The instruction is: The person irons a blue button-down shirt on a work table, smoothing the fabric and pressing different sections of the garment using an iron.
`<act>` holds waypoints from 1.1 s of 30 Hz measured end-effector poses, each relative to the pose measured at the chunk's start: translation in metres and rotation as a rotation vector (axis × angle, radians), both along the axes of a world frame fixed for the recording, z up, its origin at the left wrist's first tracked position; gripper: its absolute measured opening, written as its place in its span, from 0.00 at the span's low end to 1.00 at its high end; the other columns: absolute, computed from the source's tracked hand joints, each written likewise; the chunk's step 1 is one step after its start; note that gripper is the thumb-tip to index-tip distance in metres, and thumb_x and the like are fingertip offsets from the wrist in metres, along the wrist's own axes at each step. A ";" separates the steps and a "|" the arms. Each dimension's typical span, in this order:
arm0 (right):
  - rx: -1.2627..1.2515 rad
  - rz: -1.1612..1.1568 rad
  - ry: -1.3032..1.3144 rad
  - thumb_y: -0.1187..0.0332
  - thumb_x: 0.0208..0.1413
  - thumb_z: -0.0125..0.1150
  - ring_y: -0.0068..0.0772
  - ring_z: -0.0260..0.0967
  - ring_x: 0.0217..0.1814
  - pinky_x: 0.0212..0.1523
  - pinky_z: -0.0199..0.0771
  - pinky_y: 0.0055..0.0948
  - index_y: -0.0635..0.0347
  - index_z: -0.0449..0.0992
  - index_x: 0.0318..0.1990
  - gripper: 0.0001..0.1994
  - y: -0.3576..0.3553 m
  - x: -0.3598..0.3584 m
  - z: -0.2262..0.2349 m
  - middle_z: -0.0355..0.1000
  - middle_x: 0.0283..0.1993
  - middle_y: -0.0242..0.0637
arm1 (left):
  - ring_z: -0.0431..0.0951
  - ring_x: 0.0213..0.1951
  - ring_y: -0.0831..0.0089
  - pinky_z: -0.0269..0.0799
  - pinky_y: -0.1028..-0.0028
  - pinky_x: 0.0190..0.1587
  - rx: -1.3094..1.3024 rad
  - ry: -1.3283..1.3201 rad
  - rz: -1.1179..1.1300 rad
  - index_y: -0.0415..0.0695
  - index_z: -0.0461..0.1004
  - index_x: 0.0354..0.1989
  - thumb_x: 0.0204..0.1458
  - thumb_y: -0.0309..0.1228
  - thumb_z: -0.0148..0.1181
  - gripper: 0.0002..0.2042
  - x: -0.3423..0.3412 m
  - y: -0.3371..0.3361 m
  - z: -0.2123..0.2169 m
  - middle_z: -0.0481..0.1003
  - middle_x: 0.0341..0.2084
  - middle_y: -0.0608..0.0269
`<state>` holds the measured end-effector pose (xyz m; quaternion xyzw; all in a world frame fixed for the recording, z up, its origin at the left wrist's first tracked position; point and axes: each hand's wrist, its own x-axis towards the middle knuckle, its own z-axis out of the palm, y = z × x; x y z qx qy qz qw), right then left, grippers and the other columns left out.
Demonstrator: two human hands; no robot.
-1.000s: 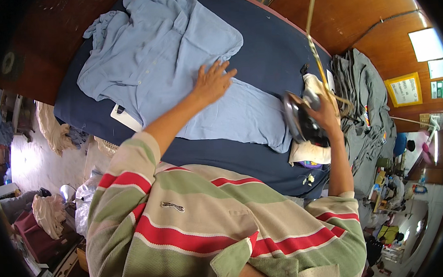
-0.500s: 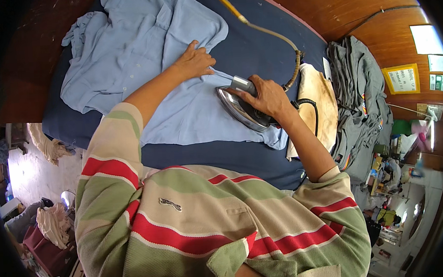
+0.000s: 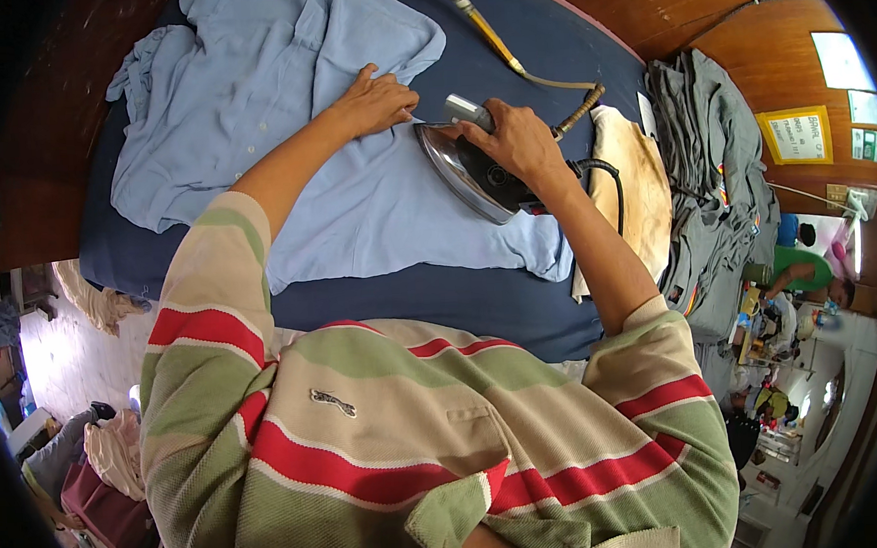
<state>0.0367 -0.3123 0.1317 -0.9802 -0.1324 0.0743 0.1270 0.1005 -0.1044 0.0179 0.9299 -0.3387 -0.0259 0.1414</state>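
Observation:
A light blue shirt [image 3: 356, 214] lies spread over a dark blue padded surface, its buttons showing on the left part. My right hand [image 3: 526, 142] is wrapped around the handle of a clothes iron [image 3: 468, 178]. The iron's metal soleplate rests on the right part of the shirt, its tip towards the upper left. Just left of the iron, my left hand [image 3: 375, 103] presses on the shirt with its fingertips closed on a bit of the cloth near the far edge.
A yellow-wrapped cord [image 3: 491, 38] reaches the iron from the far side. Right of it lie a scorched beige cloth [image 3: 627, 185] and a heap of dark grey garments [image 3: 705, 161]. The dark blue surface [image 3: 440, 296] shows along the near edge. Another person in green [image 3: 800, 270] is at far right.
The iron in my right hand has shifted slightly up and left, closer to my left hand. My left hand stays on the shirt. A person in green has come into view at the far right.

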 end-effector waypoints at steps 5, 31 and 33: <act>0.036 0.072 -0.095 0.46 0.50 0.54 0.55 0.71 0.29 0.33 0.71 0.41 0.68 0.72 0.28 0.26 0.008 0.010 -0.010 0.71 0.23 0.54 | 0.69 0.45 0.71 0.50 0.54 0.57 -0.368 -0.405 0.190 0.51 0.71 0.39 0.49 0.32 0.55 0.08 -0.019 0.011 -0.014 0.72 0.36 0.70; 0.009 1.001 0.141 0.45 0.48 0.54 0.50 0.70 0.27 0.28 0.68 0.43 0.58 0.72 0.32 0.22 0.056 -0.042 -0.007 0.71 0.23 0.44 | 0.61 0.55 0.77 0.53 0.76 0.52 -1.924 0.916 1.090 0.48 0.62 0.55 0.58 0.41 0.45 0.19 -0.312 0.058 -0.012 0.59 0.58 0.74; -0.012 1.038 0.151 0.44 0.47 0.54 0.49 0.70 0.27 0.27 0.67 0.43 0.57 0.72 0.32 0.23 0.071 -0.052 -0.005 0.71 0.23 0.44 | 0.61 0.55 0.76 0.54 0.76 0.51 -1.892 0.882 1.112 0.47 0.62 0.55 0.58 0.40 0.45 0.19 -0.310 0.057 -0.011 0.60 0.58 0.73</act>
